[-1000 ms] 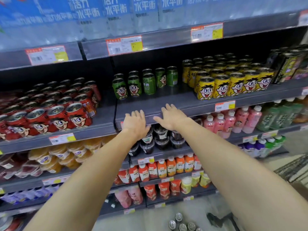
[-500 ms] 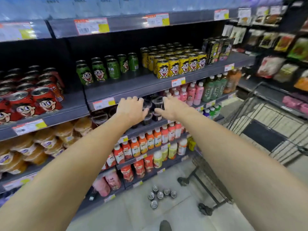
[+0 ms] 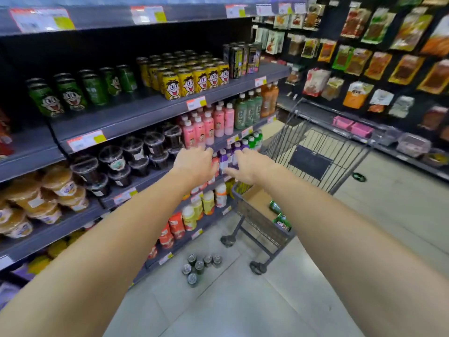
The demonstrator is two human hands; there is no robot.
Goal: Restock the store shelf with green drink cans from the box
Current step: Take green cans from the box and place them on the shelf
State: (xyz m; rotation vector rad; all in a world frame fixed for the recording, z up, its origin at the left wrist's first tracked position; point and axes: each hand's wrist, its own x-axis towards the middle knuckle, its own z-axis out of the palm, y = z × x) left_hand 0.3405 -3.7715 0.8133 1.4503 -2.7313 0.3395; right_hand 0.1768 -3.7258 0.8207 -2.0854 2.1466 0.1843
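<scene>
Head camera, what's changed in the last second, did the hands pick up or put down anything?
Nothing was picked up or let go: the left hand and right hand stay empty with fingers spread. The view swung right, away from the green cans on the shelf, bringing the cart and its box into sight. The hands now reach out toward the cart. The row of green cans looks unchanged.

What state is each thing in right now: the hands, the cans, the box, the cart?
left hand: empty, fingers spread
right hand: empty, open
green cans on shelf: upright, row partly filled
cardboard box: open, in the cart
cans in box: lying down
cans on floor: upright, clustered
shopping cart: parked beside shelf
</scene>
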